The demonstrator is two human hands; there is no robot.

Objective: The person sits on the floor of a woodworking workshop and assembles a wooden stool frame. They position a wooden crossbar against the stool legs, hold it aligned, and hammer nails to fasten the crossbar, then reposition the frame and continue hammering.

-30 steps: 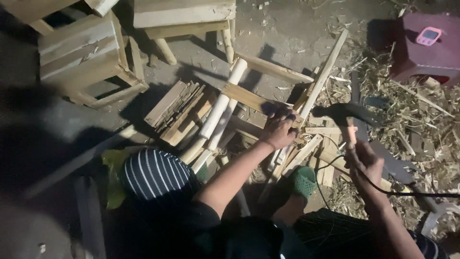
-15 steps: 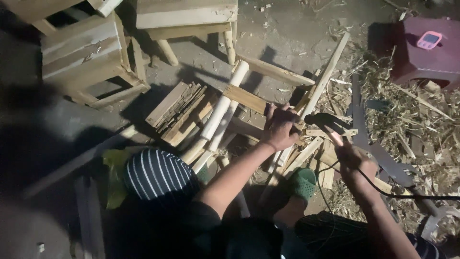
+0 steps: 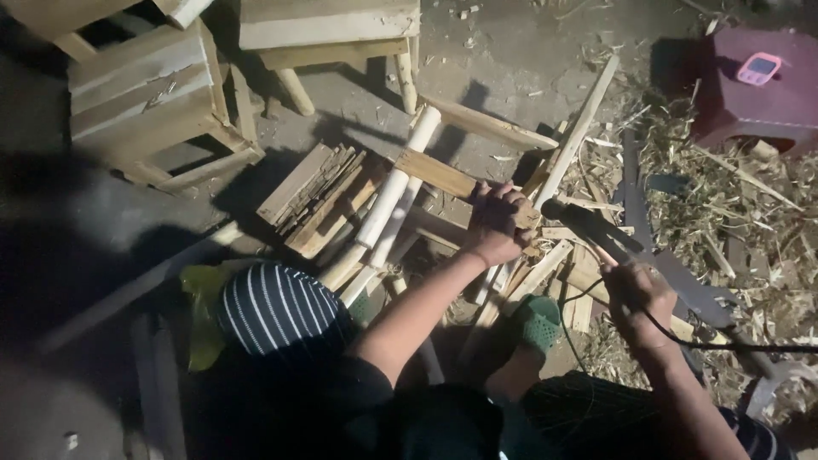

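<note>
Wooden offcuts cover the floor (image 3: 528,60) where the person sits low, and the work lies in the middle of them. The left hand (image 3: 497,223) is clamped, fingers curled over, on the near end of a flat wooden slat (image 3: 439,175). This slat rests across two pale round poles (image 3: 388,209), so it sits raised off the ground with the hand pinning it steady from above. The right hand (image 3: 635,294) is closed around the handle of a hammer (image 3: 588,226), whose dark head hangs just beside the left hand's knuckles, over the held end of the slat. Holding the slat that close to the hammer head seems meant to keep it from shifting, though it leaves the fingers near the striking face. A foot in a green slipper (image 3: 537,322) is planted among the sticks below the hands, probably bracing the pile. A thin black cord (image 3: 716,345) runs from the right wrist off to the right. A stack of short boards (image 3: 311,192) lies within reach to the left, with wooden stools (image 3: 145,94) beyond it. A dark red stool (image 3: 750,102) with a small pink device (image 3: 759,68) on it stands well apart at the upper right.
</note>
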